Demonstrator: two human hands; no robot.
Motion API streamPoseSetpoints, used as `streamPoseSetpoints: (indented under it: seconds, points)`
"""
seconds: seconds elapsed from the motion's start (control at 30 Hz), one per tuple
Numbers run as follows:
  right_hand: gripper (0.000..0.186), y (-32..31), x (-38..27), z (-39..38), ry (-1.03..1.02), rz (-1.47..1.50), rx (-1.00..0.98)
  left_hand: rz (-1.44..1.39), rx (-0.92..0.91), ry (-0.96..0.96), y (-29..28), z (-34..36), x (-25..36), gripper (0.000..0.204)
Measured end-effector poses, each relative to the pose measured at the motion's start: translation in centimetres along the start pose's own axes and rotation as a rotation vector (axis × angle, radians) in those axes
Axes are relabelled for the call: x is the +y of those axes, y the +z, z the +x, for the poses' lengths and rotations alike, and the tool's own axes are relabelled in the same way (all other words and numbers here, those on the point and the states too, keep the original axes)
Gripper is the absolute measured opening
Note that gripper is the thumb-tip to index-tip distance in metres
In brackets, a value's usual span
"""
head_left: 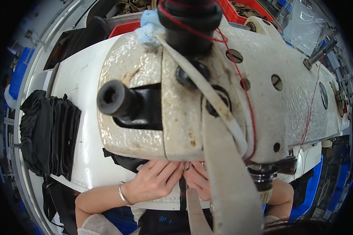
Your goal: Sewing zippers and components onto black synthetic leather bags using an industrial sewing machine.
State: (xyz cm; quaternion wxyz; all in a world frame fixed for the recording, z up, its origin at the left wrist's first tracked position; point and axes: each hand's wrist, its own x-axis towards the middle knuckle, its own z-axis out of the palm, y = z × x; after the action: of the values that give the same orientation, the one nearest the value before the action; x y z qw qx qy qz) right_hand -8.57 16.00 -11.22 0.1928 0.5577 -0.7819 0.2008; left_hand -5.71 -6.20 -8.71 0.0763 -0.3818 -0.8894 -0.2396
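As hands (157,182) (199,184) flank blk strip (182,196), pebbly mach. (306,102)

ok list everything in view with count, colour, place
sewing machine: 1, white, centre
thread: 2+ runs, red, across machine
fabric stack: 1, black, left
strip: 1, black, front centre
worktable: 1, white, under machine
crates: 2+, red, behind machine
bins: several, blue, both sides
cloth tuft: 1, pale blue, machine top
plastic sheet: 1, clear, upper right
bracelet: 1, silver, lower left
left grip: 1, bare, below machine
right grip: 1, bare, partly hidden beside

Glossy pebbled machine head (184,129), matt cloth stack (53,137), smooth tabletop (88,152)
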Motion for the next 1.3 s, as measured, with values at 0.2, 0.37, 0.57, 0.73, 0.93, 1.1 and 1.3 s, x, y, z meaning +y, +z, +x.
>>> streamPoseSetpoints:
  seconds: [0.2, 0.37, 0.57, 0.73, 0.93, 1.1, 1.3]
  points:
    - [0.024, 2.7, 0.6, -0.8, 0.357, 0.334, -0.266, 0.085, 0.039, -0.007, 1.4, 0.8, -2.6, 0.028]
    - [0.029, 2.3, 2.5, -0.4, 0.743, 0.826, -0.381, -0.058, 0.019, -0.204, 1.1, 0.5, -4.1, 0.018]
    - [0.042, -0.6, 1.9, 1.3, -0.044, 0.009, -0.181, 0.090, 0.063, -0.185, -2.3, 3.6, -1.6, 0.014]
    - [0.033, -2.6, -4.4, 0.2, 0.392, 0.851, -0.168, 0.640, -0.303, 0.234, -5.4, 2.1, 4.9, 0.015]
    - [0.072, -4.1, -8.8, -1.3, 0.748, 1.564, -0.131, 0.498, -0.258, 0.162, -5.1, -2.9, 4.5, 0.009]
    - [0.095, -4.0, -9.6, -1.4, 0.567, 0.921, -0.305, 0.136, -0.373, 0.074, -6.7, 2.3, 0.7, 0.008]
    - [0.090, -3.5, -9.4, -1.8, 0.448, 0.731, -0.337, 0.141, -0.034, -0.009, -8.4, -0.6, 1.2, 0.006]
